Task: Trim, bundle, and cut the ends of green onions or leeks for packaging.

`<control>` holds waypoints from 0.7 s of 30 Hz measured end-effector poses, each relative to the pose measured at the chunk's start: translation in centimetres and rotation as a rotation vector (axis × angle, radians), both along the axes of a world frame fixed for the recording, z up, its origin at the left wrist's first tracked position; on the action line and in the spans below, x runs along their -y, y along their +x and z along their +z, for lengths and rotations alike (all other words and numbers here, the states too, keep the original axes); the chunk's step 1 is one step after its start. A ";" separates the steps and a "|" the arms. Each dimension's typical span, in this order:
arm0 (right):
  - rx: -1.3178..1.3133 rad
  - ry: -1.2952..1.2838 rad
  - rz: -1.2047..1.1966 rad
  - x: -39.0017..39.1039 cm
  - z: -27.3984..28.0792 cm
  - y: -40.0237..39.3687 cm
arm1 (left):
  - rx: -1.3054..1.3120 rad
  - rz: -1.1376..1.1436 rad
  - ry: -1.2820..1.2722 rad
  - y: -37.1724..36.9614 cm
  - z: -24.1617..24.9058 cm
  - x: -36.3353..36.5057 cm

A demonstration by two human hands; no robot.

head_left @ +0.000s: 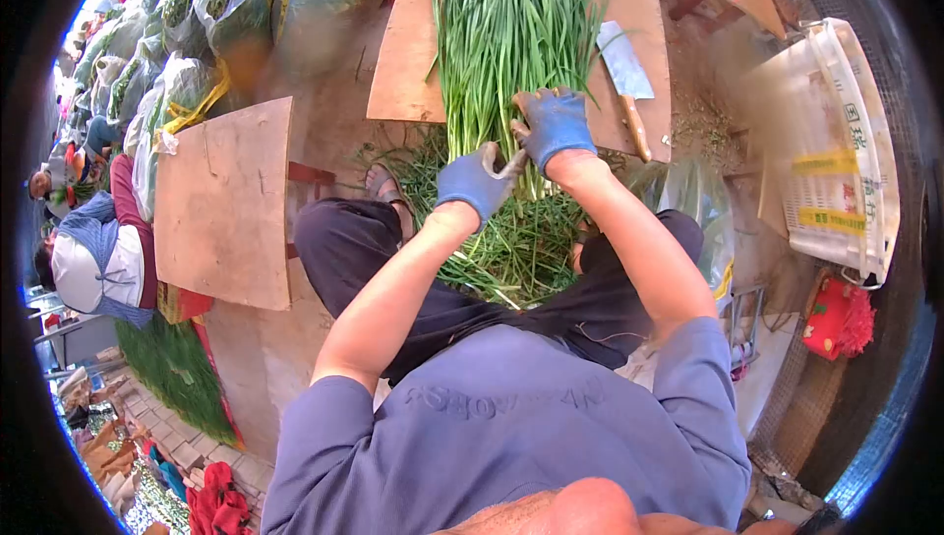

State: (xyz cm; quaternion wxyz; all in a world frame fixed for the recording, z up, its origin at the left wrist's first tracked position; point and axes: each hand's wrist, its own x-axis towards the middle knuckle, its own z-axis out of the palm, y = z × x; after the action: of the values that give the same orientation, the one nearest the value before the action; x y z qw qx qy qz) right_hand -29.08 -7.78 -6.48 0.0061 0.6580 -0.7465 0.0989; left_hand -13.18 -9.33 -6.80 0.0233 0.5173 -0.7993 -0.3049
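A broad bunch of long green leafy stalks that look like garlic chives [511,29] lies along a wooden board [405,68]. Their pale lower ends hang over its near edge. My left hand [477,184], in a blue-grey glove, closes on the stalk ends from the left. In a matching glove, my right hand [557,125] curls over the stalks just above and to the right, thumb near the left hand's fingers. The fingertips are partly hidden among the stalks. Right of the bunch rests a cleaver [625,68] with a wooden handle, untouched.
Loose green trimmings [511,255] cover the ground between my feet. Another board [224,203] stands left, near a seated person [103,255]. Stuffed plastic bags of greens [236,4] are piled at upper left. A white printed sack [836,147] stands right.
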 end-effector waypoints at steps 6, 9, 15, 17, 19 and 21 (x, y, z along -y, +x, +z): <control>0.007 0.032 0.024 0.0 0.3 -0.5 | -0.199 0.073 0.168 -0.1 -2.8 0.6; 0.012 0.044 -0.002 -0.2 0.4 -1.1 | -0.436 0.159 0.325 1.3 -4.5 1.5; 0.002 -0.020 0.046 -0.2 -0.1 -0.6 | -0.704 0.343 0.842 2.2 -2.8 2.1; -0.023 -0.027 0.072 0.2 -0.2 -0.4 | -0.711 0.330 0.811 2.0 -3.0 2.1; -0.065 -0.023 0.114 0.7 -0.6 -0.5 | -0.684 0.292 0.713 2.0 -3.8 2.1; -0.107 0.013 0.159 1.5 -0.6 -0.6 | -0.618 0.230 0.551 2.0 -5.4 2.1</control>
State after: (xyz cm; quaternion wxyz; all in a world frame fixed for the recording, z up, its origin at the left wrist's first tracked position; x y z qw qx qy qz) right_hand -29.72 -9.30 -7.12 0.0339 0.7197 -0.6909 0.0589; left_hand -11.18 -11.47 -12.22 0.1566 0.4742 -0.5807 -0.6430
